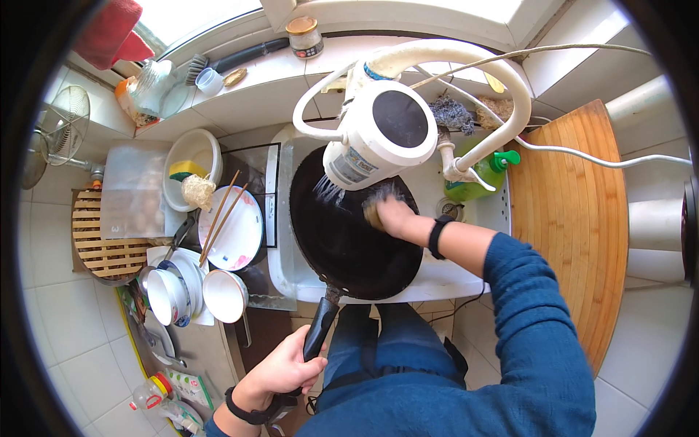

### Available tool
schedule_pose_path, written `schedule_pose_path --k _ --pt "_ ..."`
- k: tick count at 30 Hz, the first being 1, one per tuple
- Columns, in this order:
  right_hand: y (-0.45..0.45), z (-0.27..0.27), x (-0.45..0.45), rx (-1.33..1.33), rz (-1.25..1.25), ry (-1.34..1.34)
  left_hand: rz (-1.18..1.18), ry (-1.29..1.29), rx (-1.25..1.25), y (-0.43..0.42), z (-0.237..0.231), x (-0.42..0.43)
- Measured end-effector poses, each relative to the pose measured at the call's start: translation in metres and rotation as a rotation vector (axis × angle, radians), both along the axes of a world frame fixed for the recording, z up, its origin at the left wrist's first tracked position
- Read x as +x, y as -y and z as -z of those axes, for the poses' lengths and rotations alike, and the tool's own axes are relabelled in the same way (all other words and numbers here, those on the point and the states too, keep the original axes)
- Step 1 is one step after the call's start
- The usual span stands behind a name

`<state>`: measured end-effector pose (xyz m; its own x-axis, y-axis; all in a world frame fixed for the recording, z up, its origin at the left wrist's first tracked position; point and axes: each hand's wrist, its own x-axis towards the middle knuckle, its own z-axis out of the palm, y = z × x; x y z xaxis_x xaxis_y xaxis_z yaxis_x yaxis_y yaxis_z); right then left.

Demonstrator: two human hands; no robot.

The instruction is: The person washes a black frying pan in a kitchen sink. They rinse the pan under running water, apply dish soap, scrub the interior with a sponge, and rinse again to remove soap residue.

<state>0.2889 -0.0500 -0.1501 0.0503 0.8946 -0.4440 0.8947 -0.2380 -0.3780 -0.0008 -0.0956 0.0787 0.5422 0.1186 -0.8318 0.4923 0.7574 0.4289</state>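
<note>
A large black wok (355, 246) rests tilted over the white sink (475, 257). My left hand (297, 360) is closed around its black handle (321, 328). Inside the wok, my right hand (394, 214) grips a tan scrubber (373, 215) against the dark surface; the hand is slightly blurred and the scrubber partly covered by it. Water runs into the wok from beneath a white faucet-mounted water heater (382, 136), which hides the wok's upper part. The sink drain (450, 210) shows to the right of the wok.
A wooden board (568, 218) lies right of the sink, beside a green detergent bottle (480, 175). At left stand a plate (240, 229) with chopsticks, stacked bowls (164, 297), a white basin (210, 147) with a sponge, and a slatted bamboo rack (109, 248). A curved white pipe (521, 93) arches overhead.
</note>
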Motion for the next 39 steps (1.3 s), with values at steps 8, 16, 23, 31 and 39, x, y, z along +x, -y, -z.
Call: schedule_pose_path --k 8,16,23,31,39 --pt "-0.021 -0.022 -0.07 0.521 -0.236 -0.974 0.077 -0.031 0.035 0.003 0.004 0.008" --pt "-0.017 -0.052 -0.059 0.276 -0.23 -1.131 0.013 0.004 -0.006 -0.002 -0.001 0.002" --pt "-0.065 -0.054 -0.066 0.241 0.477 -1.509 0.135 -0.044 0.065 -0.001 -0.009 0.006" --pt "0.024 -0.052 -0.037 -0.159 -0.381 -1.04 -0.032 -0.047 0.033 -0.008 -0.009 -0.001" --pt "-0.016 -0.038 -0.059 0.564 0.05 -0.472 0.087 -0.047 0.033 -0.004 -0.012 0.002"
